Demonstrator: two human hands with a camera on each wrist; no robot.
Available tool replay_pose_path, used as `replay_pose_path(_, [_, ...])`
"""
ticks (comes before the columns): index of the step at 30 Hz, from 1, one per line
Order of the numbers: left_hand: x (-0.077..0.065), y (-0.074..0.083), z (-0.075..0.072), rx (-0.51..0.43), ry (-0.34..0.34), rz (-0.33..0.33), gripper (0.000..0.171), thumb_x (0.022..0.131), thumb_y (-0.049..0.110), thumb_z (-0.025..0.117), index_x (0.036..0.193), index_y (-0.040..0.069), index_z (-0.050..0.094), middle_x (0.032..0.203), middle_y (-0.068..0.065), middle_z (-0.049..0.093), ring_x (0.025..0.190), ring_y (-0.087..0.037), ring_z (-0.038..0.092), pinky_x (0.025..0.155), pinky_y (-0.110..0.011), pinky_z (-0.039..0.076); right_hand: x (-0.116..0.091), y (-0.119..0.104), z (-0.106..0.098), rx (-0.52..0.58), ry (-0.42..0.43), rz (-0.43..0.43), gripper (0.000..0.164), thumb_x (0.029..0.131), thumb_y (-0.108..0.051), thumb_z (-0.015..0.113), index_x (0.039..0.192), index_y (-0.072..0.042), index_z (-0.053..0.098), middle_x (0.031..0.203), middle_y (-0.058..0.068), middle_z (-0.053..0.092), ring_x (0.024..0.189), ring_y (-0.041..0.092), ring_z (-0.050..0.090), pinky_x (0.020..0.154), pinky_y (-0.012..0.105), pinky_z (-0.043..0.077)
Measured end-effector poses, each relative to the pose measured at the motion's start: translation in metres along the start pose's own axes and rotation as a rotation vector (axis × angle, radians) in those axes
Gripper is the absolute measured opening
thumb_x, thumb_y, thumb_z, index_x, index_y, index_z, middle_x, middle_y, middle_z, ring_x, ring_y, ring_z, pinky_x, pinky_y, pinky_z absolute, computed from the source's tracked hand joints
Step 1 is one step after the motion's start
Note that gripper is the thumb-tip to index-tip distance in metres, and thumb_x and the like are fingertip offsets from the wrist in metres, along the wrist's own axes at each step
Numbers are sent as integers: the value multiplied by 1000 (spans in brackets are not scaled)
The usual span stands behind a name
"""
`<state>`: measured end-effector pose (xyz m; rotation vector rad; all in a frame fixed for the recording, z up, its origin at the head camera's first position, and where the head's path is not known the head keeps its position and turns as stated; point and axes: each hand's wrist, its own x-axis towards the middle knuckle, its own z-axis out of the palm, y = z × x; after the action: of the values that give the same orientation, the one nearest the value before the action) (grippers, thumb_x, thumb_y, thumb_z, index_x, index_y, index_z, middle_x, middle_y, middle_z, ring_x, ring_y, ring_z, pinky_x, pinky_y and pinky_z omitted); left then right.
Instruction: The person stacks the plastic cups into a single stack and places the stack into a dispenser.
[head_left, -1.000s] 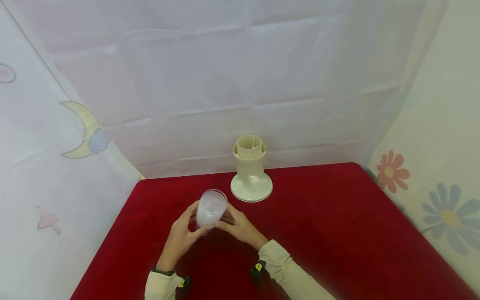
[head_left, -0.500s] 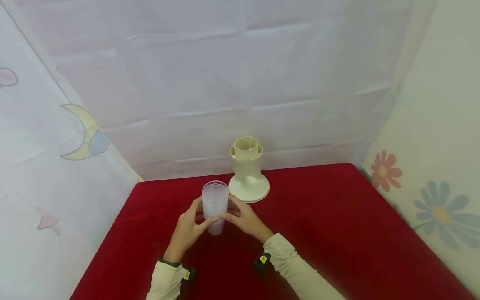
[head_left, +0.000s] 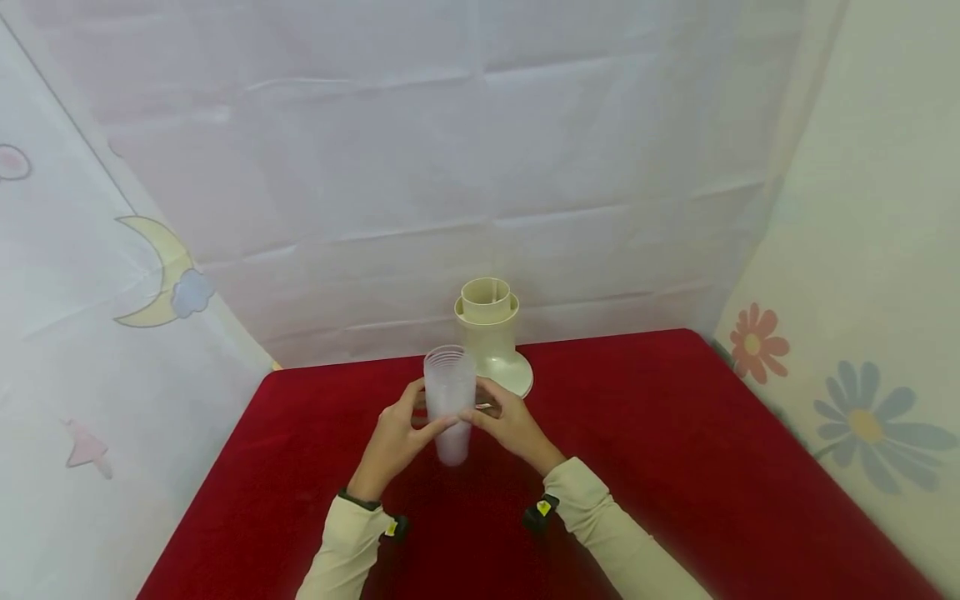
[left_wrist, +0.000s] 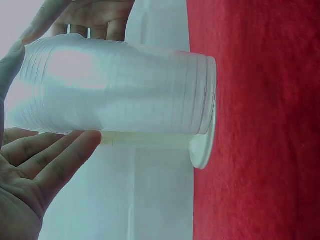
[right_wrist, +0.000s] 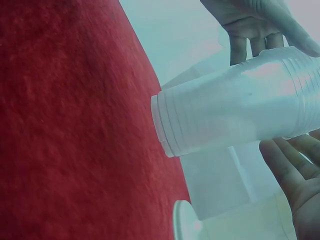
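Observation:
Between both hands stands a tall stack of nested clear plastic cups (head_left: pixel 450 387), roughly upright with the rims up. My left hand (head_left: pixel 392 442) grips its left side, thumb in front and fingers along the side. From the right, my right hand (head_left: pixel 516 425) holds it the same way, and the two thumbs nearly meet. The left wrist view shows the cup stack (left_wrist: pixel 135 90) lengthwise with fingers on both sides. In the right wrist view the lower end of the stack (right_wrist: pixel 175 122) is free of fingers. Whether it touches the table cannot be told.
Just behind the stack, a cream plastic stand (head_left: pixel 487 333) with a round base and two nested open tubes stands on the red-covered table (head_left: pixel 637 433). White sheeting (head_left: pixel 375 167) hangs behind the table, and printed sheets flank both sides.
Both hands have carried the cup stack to the right and away from me, nearer the cream stand. The stack has tipped more upright, showing more of its side. The head view has shifted slightly.

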<state>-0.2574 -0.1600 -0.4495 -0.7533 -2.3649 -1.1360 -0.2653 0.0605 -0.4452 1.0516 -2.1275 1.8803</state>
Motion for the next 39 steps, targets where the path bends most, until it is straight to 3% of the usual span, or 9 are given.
replay_pose_path(6, [10, 4, 4, -13, -15, 9, 67, 84, 27, 82, 139, 7, 48, 116, -15, 69, 101, -25, 70, 75, -33, 59, 1, -4, -7, -33, 25, 18, 51, 92, 2, 68, 138, 9, 49, 126, 26, 62, 116, 39, 61, 92, 40, 54])
replay_pose_path(16, [27, 9, 8, -18, -27, 17, 65, 86, 34, 80, 138, 9, 51, 113, -11, 70, 91, -20, 71, 75, -33, 59, 4, -11, -20, -92, 57, 11, 50, 92, 1, 68, 138, 8, 50, 121, 25, 65, 111, 39, 63, 87, 42, 56])
replay_pose_path(21, [36, 9, 10, -38, -24, 33, 63, 85, 33, 80, 136, 9, 50, 114, -12, 70, 95, -20, 71, 77, -32, 59, 8, -16, -28, -118, 61, 6, 51, 91, -1, 70, 138, 7, 51, 120, 24, 65, 108, 38, 65, 82, 37, 58])
replay_pose_path(27, [46, 9, 12, -63, -13, 74, 60, 85, 29, 81, 132, 7, 51, 113, -15, 70, 97, -25, 71, 76, -37, 60, 14, -21, -35, -157, 72, -21, 52, 91, 0, 70, 140, 6, 51, 122, 24, 64, 110, 38, 64, 85, 39, 57])
replay_pose_path(34, [59, 11, 11, -62, -15, 91, 58, 86, 26, 81, 131, 4, 52, 112, -14, 70, 97, -23, 71, 74, -31, 59, 22, -25, -43, -181, 67, -20, 51, 93, -4, 69, 139, 5, 51, 123, 23, 65, 111, 37, 64, 86, 40, 57])
replay_pose_path(39, [71, 13, 9, -68, -16, 114, 58, 86, 27, 80, 132, 4, 52, 110, -13, 71, 96, -23, 70, 76, -33, 59, 29, -35, -49, -206, 74, 4, 52, 93, -3, 69, 141, 5, 50, 125, 24, 64, 114, 36, 64, 87, 41, 56])
